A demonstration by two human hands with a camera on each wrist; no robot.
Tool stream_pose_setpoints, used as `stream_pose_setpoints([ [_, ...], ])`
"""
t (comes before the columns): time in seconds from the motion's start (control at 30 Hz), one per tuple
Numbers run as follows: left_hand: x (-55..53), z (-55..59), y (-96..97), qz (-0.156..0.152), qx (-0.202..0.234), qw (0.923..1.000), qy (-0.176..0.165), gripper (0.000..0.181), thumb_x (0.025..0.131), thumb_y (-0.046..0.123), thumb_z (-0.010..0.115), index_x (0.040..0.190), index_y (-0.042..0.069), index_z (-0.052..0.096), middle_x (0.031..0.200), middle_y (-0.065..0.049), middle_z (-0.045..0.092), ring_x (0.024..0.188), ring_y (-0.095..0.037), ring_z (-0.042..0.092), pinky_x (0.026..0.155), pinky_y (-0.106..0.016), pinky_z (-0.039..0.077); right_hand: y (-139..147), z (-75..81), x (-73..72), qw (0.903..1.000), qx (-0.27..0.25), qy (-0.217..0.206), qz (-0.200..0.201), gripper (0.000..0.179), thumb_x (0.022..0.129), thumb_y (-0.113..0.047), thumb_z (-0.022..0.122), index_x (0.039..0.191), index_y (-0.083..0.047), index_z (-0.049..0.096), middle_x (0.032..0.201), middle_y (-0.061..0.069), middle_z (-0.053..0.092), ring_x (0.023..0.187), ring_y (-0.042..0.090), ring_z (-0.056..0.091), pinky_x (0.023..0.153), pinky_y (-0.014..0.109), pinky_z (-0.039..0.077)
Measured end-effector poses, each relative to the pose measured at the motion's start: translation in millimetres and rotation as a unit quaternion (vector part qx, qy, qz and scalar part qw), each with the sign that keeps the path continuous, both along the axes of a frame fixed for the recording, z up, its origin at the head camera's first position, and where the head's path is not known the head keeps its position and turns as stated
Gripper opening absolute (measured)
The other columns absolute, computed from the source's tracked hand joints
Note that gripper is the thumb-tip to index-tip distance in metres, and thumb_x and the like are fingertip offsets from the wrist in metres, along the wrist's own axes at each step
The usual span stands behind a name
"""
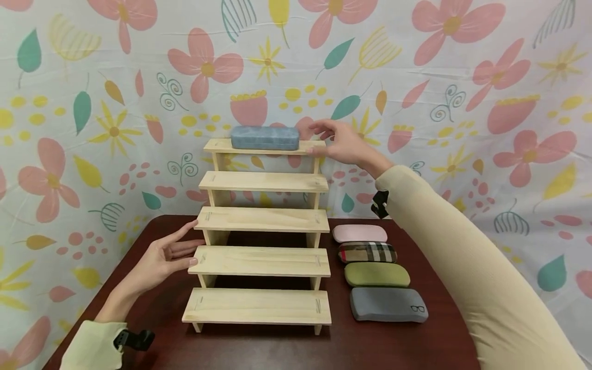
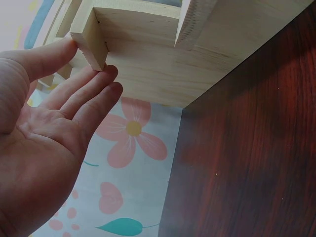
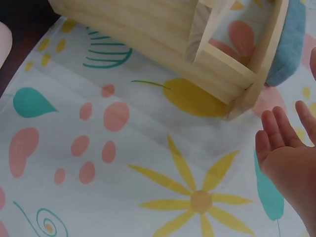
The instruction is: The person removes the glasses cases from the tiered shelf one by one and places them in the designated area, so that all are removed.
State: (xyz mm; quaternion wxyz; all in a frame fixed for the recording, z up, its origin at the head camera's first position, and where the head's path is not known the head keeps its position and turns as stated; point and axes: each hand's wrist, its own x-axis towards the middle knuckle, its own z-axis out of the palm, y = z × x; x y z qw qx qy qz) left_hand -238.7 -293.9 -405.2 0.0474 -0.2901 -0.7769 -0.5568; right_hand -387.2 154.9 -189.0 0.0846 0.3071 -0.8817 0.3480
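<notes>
A stepped wooden display rack [image 1: 259,261] with several plank tiers stands at the middle of the table. My left hand [image 1: 159,259] rests at the rack's left side, its fairly straight fingers and thumb touching the ends of the middle planks. The left wrist view shows thumb and fingertips around a plank end [image 2: 91,44]. On the top tier lies a blue glasses case [image 1: 265,138]. My right hand [image 1: 344,144] is just right of that case, apart from it, fingers spread and loosely bent. Its thumb is by the top plank's right end. The right wrist view shows nothing in it.
Right of the rack, a pink glasses case [image 1: 359,234], a plaid one [image 1: 367,252], a green one [image 1: 377,275] and a grey one [image 1: 389,304] lie in a column on the dark wooden table [image 1: 370,347]. A floral cloth [image 1: 296,61] hangs close behind the rack.
</notes>
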Motion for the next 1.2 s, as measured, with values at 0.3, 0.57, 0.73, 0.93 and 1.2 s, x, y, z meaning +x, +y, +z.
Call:
stream_pose_setpoints([
  [0.3,-1.8,-0.6,-0.4,-0.010,0.004,0.9997,-0.022,0.087,0.095,-0.007,0.074,0.168,0.010,0.029,0.145,-0.038,0.052,0.125,-0.010,0.065,0.084,-0.036,0.061,-21,-4.7,-16.0,0.9996,-0.011,-0.007,0.026,0.061,0.095,-0.022,0.082,0.147,-0.006,0.057,0.134,0.018,0.060,0.129,0.034,0.053,0.105,0.048,0.042],
  [0.57,-3.2,0.4,1.7,-0.002,0.000,0.9999,-0.017,0.088,0.095,-0.006,0.075,0.168,0.011,0.029,0.147,-0.036,0.051,0.125,-0.011,0.065,0.083,-0.037,0.062,-34,-5.4,-19.8,0.9999,0.001,0.008,0.012,0.059,0.097,-0.021,0.080,0.147,-0.001,0.058,0.144,0.012,0.055,0.129,0.033,0.053,0.109,0.046,0.041],
  [0.73,-1.5,1.4,1.9,-0.004,0.000,0.9999,-0.015,0.087,0.095,-0.007,0.074,0.168,0.009,0.029,0.145,-0.037,0.053,0.124,-0.010,0.065,0.083,-0.035,0.061,-40,-5.8,-18.2,0.9997,-0.023,0.004,0.009,0.045,0.097,-0.017,0.079,0.135,0.000,0.063,0.135,0.011,0.058,0.124,0.034,0.055,0.106,0.042,0.043],
  [0.93,-0.9,2.2,0.8,-0.001,0.000,0.9998,-0.020,0.087,0.095,-0.006,0.075,0.168,0.011,0.031,0.144,-0.035,0.055,0.124,-0.010,0.065,0.083,-0.035,0.061,-44,-9.7,-16.2,0.9988,-0.044,-0.021,-0.005,0.039,0.097,-0.017,0.080,0.127,-0.003,0.060,0.126,0.013,0.059,0.115,0.030,0.056,0.100,0.040,0.044],
  [1.2,-1.5,0.6,-0.4,-0.002,-0.001,0.9998,-0.022,0.087,0.095,-0.006,0.075,0.168,0.011,0.031,0.143,-0.035,0.056,0.124,-0.010,0.065,0.083,-0.035,0.061,-46,-10.2,-15.7,0.9944,-0.087,-0.060,0.006,0.039,0.097,-0.014,0.079,0.127,-0.002,0.057,0.129,0.014,0.059,0.122,0.026,0.059,0.103,0.039,0.047],
])
